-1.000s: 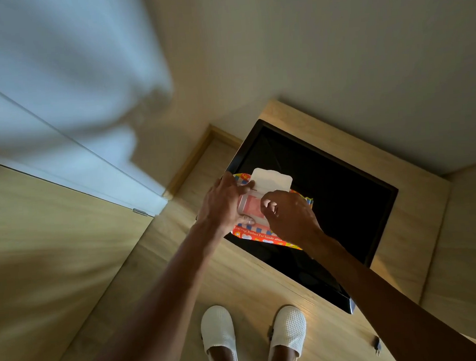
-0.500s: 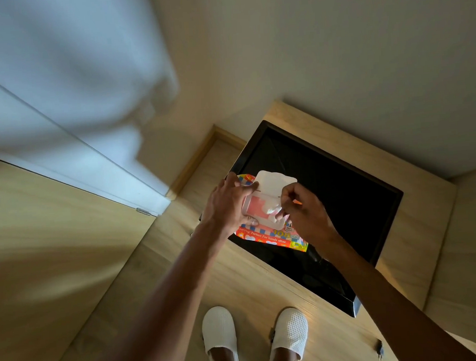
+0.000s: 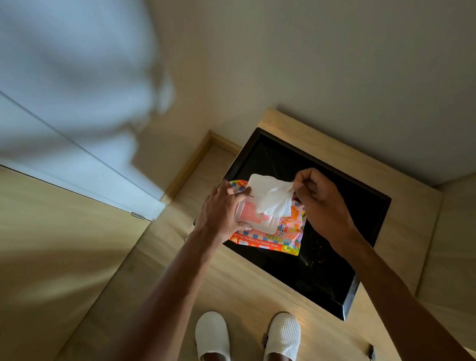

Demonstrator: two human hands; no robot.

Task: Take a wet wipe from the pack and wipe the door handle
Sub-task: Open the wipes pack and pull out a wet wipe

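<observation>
On the left, the left hand point(image 3: 222, 209) presses down on the colourful wipe pack point(image 3: 268, 229), fingers clamped around its edge beside the raised lid flap, holding it on the black tray point(image 3: 354, 214). To the right, the right hand point(image 3: 321, 202) pinches a white wet wipe point(image 3: 273, 201) tight between fingertips, its lower end seemingly not yet clear of the opening. The pull looks nearly done; the door handle, not in view, remains unwiped.
</observation>
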